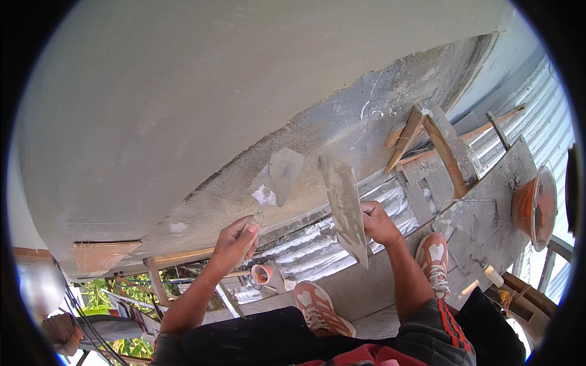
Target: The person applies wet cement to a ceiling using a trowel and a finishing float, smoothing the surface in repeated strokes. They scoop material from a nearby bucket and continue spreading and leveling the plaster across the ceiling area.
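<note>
**Plastering the wall from a high perch**

The wall [183, 104] fills most of the view: smooth pale finish above, and a rougher grey band [342, 128] along its lower edge where the coat looks unfinished. Below it runs corrugated roofing [317, 250], and the person's feet in orange-and-white shoes [317, 308] rest on a plaster-smeared board [488, 207] propped on wooden battens [427, 140].

The right hand [378, 222] is closed around the handle of a long flat float [345, 207], whose blade stands nearly edge-on, close to the rough band but, as far as I can tell, not pressed against it. The left hand [235, 241] is wrapped around the grip of a pointed trowel [284, 174], its blade raised to the wall with a pale dab of plaster [264, 196] near its heel.

To do this well, I judge the trowel should lay material in thin passes onto the grey band, then the float should go flat with even pressure, feathering into the finished area so no ridge shows.

Containers: an orange bowl [536, 207] sits at the board's right end, tipped toward the camera; what it holds I cannot tell. A small orange pipe end [262, 273] shows below, seemingly hollow.
</note>
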`<control>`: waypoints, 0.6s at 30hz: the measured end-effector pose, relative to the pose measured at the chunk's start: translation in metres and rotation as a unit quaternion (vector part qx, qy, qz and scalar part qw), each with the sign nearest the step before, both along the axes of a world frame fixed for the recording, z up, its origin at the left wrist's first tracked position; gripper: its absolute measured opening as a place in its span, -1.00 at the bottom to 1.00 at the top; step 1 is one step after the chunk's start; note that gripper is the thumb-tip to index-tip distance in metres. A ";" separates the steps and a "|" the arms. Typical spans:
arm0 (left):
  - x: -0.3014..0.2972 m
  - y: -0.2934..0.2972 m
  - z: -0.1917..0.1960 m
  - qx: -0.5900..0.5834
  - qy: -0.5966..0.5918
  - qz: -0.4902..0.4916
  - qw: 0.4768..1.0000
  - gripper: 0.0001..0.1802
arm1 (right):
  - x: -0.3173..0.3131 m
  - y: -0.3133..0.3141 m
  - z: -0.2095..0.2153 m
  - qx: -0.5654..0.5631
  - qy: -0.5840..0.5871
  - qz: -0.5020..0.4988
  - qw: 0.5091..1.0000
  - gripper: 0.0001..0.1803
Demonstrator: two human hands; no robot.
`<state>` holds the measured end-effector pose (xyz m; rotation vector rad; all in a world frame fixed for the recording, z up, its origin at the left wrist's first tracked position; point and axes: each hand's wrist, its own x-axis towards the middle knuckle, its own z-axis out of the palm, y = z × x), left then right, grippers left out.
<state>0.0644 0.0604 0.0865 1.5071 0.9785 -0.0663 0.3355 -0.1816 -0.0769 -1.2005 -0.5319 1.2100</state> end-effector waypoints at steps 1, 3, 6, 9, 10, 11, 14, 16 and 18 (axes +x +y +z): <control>-0.005 0.001 -0.009 -0.016 0.008 -0.001 1.000 -0.61 | -0.002 0.007 -0.003 0.025 0.035 -0.073 0.996 -0.47; -0.012 -0.001 -0.017 -0.038 0.030 0.000 0.999 -0.63 | -0.006 0.033 0.017 0.090 0.097 -0.213 0.968 -0.48; -0.013 -0.009 -0.026 -0.059 0.051 -0.008 0.997 -0.68 | -0.002 0.066 0.033 0.074 -0.026 -0.335 0.939 -0.50; -0.019 -0.008 -0.032 -0.074 0.071 -0.009 0.995 -0.66 | -0.007 0.102 0.060 0.036 -0.159 -0.419 0.893 -0.52; -0.018 -0.009 -0.033 -0.079 0.075 -0.012 0.994 -0.65 | -0.007 0.109 0.060 0.035 -0.154 -0.430 0.889 -0.51; -0.016 -0.011 -0.031 -0.082 0.081 -0.006 0.993 -0.66 | -0.007 0.116 0.058 0.033 -0.148 -0.439 0.886 -0.50; -0.018 -0.011 -0.034 -0.071 0.088 0.002 0.994 -0.67 | -0.002 0.130 0.062 0.034 -0.152 -0.470 0.869 -0.51; -0.018 -0.011 -0.032 -0.076 0.086 0.000 0.993 -0.67 | 0.004 0.132 0.065 0.020 -0.178 -0.470 0.864 -0.48; -0.017 -0.013 -0.030 -0.081 0.087 0.000 0.993 -0.68 | 0.004 0.135 0.065 0.009 -0.247 -0.466 0.850 -0.49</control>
